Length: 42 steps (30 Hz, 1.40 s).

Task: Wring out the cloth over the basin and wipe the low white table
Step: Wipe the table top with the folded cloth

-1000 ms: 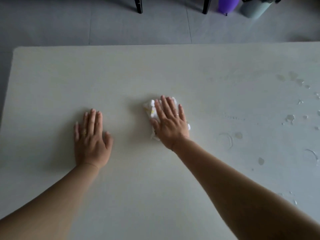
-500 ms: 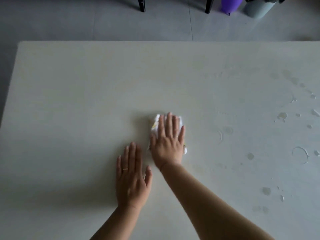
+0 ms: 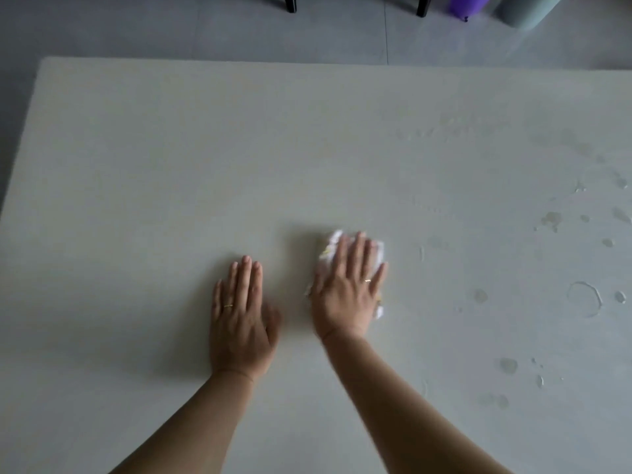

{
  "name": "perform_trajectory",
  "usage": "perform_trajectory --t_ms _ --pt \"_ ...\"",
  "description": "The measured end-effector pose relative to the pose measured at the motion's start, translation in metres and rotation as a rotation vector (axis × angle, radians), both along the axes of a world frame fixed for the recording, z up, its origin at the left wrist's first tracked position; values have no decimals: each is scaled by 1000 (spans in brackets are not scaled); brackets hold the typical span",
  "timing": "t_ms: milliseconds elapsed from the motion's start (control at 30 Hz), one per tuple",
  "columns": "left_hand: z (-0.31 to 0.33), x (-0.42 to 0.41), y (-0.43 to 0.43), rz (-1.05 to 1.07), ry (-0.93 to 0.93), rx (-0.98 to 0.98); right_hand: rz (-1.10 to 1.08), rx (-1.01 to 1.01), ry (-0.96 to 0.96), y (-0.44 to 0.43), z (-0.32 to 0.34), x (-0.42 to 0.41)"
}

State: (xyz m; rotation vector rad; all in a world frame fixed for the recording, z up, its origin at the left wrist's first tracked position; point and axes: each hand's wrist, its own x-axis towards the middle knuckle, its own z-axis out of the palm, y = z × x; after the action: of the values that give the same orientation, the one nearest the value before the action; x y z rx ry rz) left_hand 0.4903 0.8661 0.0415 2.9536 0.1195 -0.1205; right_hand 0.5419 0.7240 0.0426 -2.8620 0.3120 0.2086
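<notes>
The low white table (image 3: 154, 159) fills most of the view. A small crumpled white cloth (image 3: 331, 246) lies near its middle, mostly hidden under my right hand (image 3: 347, 289), which presses flat on it with fingers spread. Only the cloth's far edge and a bit by my wrist show. My left hand (image 3: 239, 316) rests flat on the bare tabletop just left of it, palm down, holding nothing. No basin is in view.
Water drops and wet rings (image 3: 584, 297) dot the table's right side. Beyond the far edge is grey floor with two dark furniture legs (image 3: 290, 3), a purple object (image 3: 466, 5) and a grey-green bin (image 3: 526, 10).
My right hand and the cloth slid from the centre-left toward the right. My left hand moved right and nearer to me, staying flat on the table beside it.
</notes>
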Motion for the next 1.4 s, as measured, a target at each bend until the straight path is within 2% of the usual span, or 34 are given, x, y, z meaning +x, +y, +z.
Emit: perform_trajectory --t_ms 67,167,233,333,400,467,533,600,667,733,800,900,1033,1100,1167,1267,1333,1400 --pt "0 0 0 -11 -1 19 213 18 -5 24 5 -23" --pt "0 0 1 -14 -20 4 409 17 -23 -4 2 -28" --pt "1 -1 1 0 -35 -14 335 -21 -10 -45 1 -24" --pt "2 -2 -1 -3 -43 -26 38 -95 57 -106 2 -20" --pt "2 -2 -1 0 -49 -24 -117 -106 108 -111 0 -21" --pt "2 -3 -1 -3 -47 -29 -196 -81 94 -80 1 -30" --pt "2 -1 -1 -9 -36 -37 -77 -52 25 -30 1 -52" --pt "2 0 -1 0 -22 -40 140 -12 0 12 4 -83" --pt "3 -1 -1 2 -16 -49 325 -15 -16 17 5 -98" --pt "3 -2 0 -13 -24 -52 411 -8 -34 -11 3 -95" --pt "2 -2 1 -16 -34 -58 316 -52 -25 -53 3 -90" --pt "1 -2 0 -14 -40 -57 21 -106 66 -112 7 -84" --pt "-1 -2 1 -15 -47 -52 -241 -99 96 -87 4 -87" --pt "-2 -3 1 -21 -40 -48 -145 -60 33 -40 3 -105" --pt "-1 -3 0 -27 -21 -31 101 -16 -2 -1 7 -133" --pt "2 -3 3 -51 32 -11 386 -9 -13 -12 8 -148" --pt "5 -12 7 -52 40 -1 358 -25 10 -48 7 -144" --pt "10 -36 9 -19 12 -13 181 -80 44 -87 7 -140"
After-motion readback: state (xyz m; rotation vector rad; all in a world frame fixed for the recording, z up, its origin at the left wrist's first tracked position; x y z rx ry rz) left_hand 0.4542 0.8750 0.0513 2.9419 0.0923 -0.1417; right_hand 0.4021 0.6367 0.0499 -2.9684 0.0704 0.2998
